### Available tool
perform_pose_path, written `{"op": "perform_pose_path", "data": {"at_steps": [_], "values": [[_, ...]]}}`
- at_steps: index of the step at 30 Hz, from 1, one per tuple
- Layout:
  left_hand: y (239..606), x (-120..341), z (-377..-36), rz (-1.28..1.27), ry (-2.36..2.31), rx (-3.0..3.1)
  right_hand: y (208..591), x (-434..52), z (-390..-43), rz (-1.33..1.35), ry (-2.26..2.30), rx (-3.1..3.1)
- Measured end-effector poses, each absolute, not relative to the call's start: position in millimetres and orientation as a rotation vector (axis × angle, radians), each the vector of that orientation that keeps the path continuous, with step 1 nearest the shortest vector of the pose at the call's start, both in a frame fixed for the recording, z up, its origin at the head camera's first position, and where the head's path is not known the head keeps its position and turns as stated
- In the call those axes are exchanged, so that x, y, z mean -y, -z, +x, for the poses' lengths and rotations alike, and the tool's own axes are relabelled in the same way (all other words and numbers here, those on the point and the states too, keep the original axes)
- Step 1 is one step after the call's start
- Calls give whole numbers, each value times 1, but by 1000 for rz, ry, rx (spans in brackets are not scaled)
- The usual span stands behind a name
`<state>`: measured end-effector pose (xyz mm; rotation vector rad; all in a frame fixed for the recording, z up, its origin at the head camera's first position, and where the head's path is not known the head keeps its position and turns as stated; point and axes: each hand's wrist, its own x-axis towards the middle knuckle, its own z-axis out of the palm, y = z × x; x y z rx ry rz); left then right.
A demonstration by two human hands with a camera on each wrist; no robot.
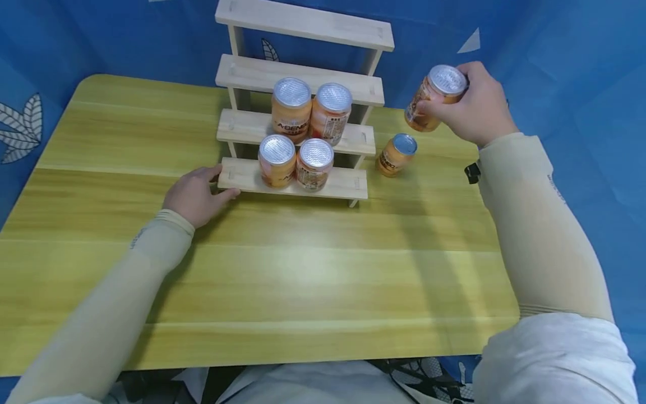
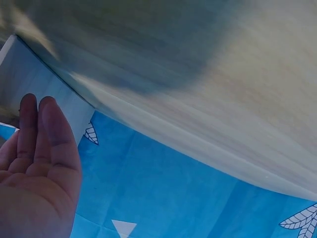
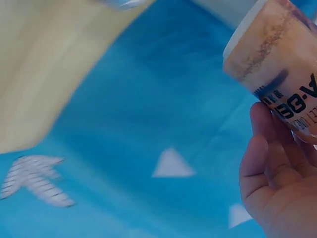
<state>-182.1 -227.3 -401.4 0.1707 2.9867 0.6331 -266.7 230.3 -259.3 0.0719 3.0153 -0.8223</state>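
Note:
My right hand (image 1: pixel 479 106) grips an orange jar (image 1: pixel 429 101) with a silver lid, tilted, above the table's back right. The right wrist view shows my fingers on the lettered side of that jar (image 3: pixel 282 64). My left hand (image 1: pixel 194 193) is at the left end of the lowest step of a pale wooden stepped rack (image 1: pixel 343 182), its thumb by the front edge. In the left wrist view, the left hand (image 2: pixel 44 163) has nearly straight fingers against the board (image 2: pixel 59 91). Two jars (image 1: pixel 276 163) stand on the lowest step, and two larger ones (image 1: pixel 291 112) on the step above.
A small orange jar (image 1: pixel 396 156) with a blue-looking lid stands on the table right of the rack. The rack's top step (image 1: pixel 308 22) and the step below it (image 1: pixel 242 68) rise at the back. Blue patterned cloth (image 1: pixel 580 84) surrounds the wooden table (image 1: pixel 303 280).

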Motion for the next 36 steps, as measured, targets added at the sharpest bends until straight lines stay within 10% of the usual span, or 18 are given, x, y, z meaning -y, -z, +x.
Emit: {"op": "perform_pose_path", "data": {"at_steps": [17,36], "values": [[402,239,-178,159,-585,-3033,373,-279,-269,172,831,-2846],[404,228,-186,189,-596,-3026,404,-286,-262,200,901,-2821]]}}
